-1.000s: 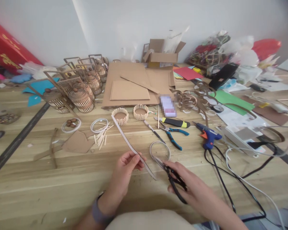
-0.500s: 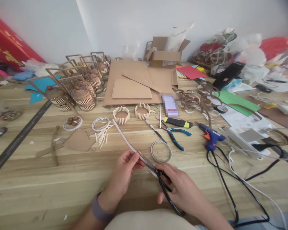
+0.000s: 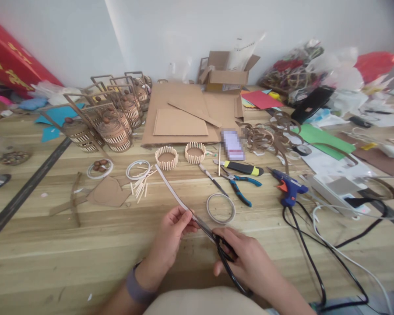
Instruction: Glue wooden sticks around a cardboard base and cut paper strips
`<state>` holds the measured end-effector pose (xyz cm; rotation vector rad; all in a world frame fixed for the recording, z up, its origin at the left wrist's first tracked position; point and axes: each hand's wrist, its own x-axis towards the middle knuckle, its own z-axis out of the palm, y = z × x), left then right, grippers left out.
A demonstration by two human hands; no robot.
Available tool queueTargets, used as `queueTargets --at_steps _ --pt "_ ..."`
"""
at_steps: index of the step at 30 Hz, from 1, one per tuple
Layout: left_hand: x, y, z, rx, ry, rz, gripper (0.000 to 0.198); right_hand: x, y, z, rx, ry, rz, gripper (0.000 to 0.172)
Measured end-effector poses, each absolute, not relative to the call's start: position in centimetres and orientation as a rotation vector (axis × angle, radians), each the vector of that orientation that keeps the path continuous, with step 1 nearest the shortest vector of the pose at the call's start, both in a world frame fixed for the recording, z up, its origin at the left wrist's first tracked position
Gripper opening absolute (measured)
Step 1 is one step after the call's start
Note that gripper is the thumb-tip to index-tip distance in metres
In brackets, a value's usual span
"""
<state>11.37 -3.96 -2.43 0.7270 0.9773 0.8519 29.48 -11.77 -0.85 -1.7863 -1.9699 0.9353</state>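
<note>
- Clearly, at the far left, a shallow dish (image 3: 15,157) of small brown pieces sits on the tabletop (image 3: 95,262).
- Next along, little lidded baskets (image 3: 114,135) with tall handles stand in a cluster, partly hiding one another.
- In front of them, a white ring (image 3: 110,169) lies around some round brown beads (image 3: 100,165), near a cut cardboard piece (image 3: 108,192).
- To the right, pale sticks (image 3: 140,186) lie scattered by another ring.
- A narrow pale strip (image 3: 170,186) slants from just beside a stick-walled round tray (image 3: 167,166) down to the left hand (image 3: 169,232).
- The left hand's grip is pinched on that strip, thumb on top; a band (image 3: 136,284) circles the wrist.
- Past those fingertips, the black-handled scissors (image 3: 220,249) point up and left, blades along the strip's lower end; whether it lies between them, I cannot tell.
- A loose pale hoop (image 3: 208,209) lies flat just above the scissors.
- The right hand (image 3: 249,253) has its grip closed around the scissor handles.
- Beyond it lie pliers (image 3: 239,194), then a blue glue gun (image 3: 292,190) with its black cord.
</note>
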Motion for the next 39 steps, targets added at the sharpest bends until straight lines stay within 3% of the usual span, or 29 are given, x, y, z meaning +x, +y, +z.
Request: queueTargets --at_steps 12,18,23,35,39 --pt "11.54 -4.19 -2.2 0.689 0.968 0.854 0.041 29.55 -11.96 -0.89 -1.807 -1.935 0.965 0.028" --pt "11.66 -4.52 -2.3 0.715 0.933 0.847 0.037 29.78 -11.6 -0.32 -1.817 -2.01 0.882 0.042" --pt "11.82 -4.68 -2.56 0.698 0.928 0.843 0.036 29.67 -11.36 -0.09 -1.846 -2.076 0.847 0.043" --pt "11.86 -4.82 -2.4 0.643 0.898 0.829 0.038 29.33 -11.35 -0.55 -1.844 -2.047 0.776 0.037" --pt "11.87 -4.89 -2.34 0.646 0.894 0.83 0.039 29.38 -11.28 -0.64 -1.846 -2.047 0.769 0.028"
